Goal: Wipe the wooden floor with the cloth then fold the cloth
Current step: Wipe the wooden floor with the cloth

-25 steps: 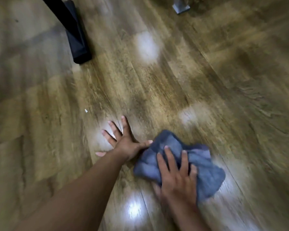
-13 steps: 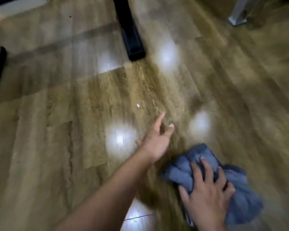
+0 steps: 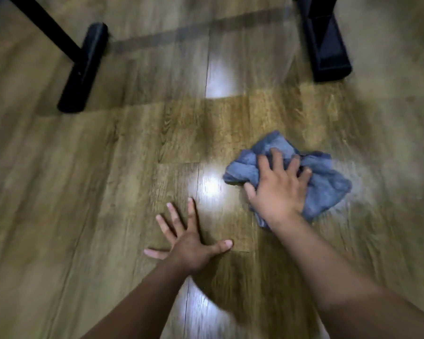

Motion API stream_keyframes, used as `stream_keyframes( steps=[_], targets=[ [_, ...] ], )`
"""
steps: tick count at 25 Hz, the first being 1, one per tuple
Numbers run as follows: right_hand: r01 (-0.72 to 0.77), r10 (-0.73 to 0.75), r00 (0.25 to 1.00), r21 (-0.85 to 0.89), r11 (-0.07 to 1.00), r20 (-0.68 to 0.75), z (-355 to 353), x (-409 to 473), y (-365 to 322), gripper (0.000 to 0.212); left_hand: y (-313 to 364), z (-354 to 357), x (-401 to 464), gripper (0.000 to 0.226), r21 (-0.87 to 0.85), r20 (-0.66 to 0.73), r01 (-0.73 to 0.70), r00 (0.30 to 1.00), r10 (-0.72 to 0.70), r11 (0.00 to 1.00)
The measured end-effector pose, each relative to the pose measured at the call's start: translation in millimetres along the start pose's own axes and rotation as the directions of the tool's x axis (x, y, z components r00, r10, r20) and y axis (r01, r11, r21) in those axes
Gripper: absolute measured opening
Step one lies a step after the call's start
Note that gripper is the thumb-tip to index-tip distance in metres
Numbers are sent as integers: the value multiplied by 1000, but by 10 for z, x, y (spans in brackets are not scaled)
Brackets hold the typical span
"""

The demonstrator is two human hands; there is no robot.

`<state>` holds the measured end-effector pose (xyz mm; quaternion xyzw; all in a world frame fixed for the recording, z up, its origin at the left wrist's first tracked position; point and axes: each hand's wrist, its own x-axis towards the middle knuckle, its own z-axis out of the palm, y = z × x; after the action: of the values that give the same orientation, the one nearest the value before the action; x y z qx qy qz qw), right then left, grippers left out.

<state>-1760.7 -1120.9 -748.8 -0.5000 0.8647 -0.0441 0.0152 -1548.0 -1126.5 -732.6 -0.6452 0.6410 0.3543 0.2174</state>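
The blue-grey cloth lies bunched and rumpled on the wooden floor, right of the middle of the view, not folded into any neat shape. One rounded corner pokes out toward the far side, another lobe spreads to the right, and a small tail shows near the wrist.

The right hand lies palm-down on top of the cloth, its fingers splayed and bent a little into the fabric, pressing it to the boards; the thumb reaches to the cloth's left edge. Whether any fold is pinched under the palm cannot be told. The bare forearm runs back to the lower right corner.

The left hand rests flat on the bare floor, near the cloth but apart from it, to its left and closer to the viewer. Its fingers are straight and fanned wide, thumb pointing right, holding nothing.

The floor is brown plank with visible grain and seams, and bright patches of reflected light sit between the two hands, farther up the centre seam and near the bottom edge.

Farther off, a black furniture foot lies on the floor at upper left with a black bar rising from it toward the corner. A second black furniture base stands at upper right. Both are well apart from the cloth. The edges of the view are blurred.
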Motion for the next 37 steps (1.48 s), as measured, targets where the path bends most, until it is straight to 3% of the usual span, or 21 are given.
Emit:
stream_keyframes(
  steps=[5,10,13,15,18,20,25,29,37],
  targets=[
    [265,-267,963,40,963,50,20,-583,-321,77,68,-47,-56,141,10,1,7,1000,-7,1000],
    [208,-211,976,67,976,50,-18,-1024,-29,75,78,-134,-80,146,-50,84,-4,996,8,999],
    [207,-209,977,48,977,31,12,-1008,-70,74,-88,-185,-62,139,-101,144,-133,979,147,986],
    [208,-209,977,47,977,29,38,-985,-40,74,-443,-302,-71,129,-144,94,-167,979,181,976],
    [170,-171,985,33,985,39,40,-1013,-126,73,-1313,-628,-133,142,-203,-8,122,992,-126,972],
    [99,-99,995,8,995,23,67,-981,-292,73,-1750,-745,-106,155,-297,23,253,966,-258,921],
    [25,-26,999,56,998,23,118,-469,-1250,72,-1820,-737,-65,154,-318,70,194,981,-181,928],
    [264,-267,963,59,963,40,208,-180,-2113,74,-1876,-690,-9,153,-282,53,249,968,-244,926],
    [377,-372,926,90,922,-65,313,-160,-2114,70,-1880,-687,1,157,-294,49,241,970,-238,925]
  ],
)
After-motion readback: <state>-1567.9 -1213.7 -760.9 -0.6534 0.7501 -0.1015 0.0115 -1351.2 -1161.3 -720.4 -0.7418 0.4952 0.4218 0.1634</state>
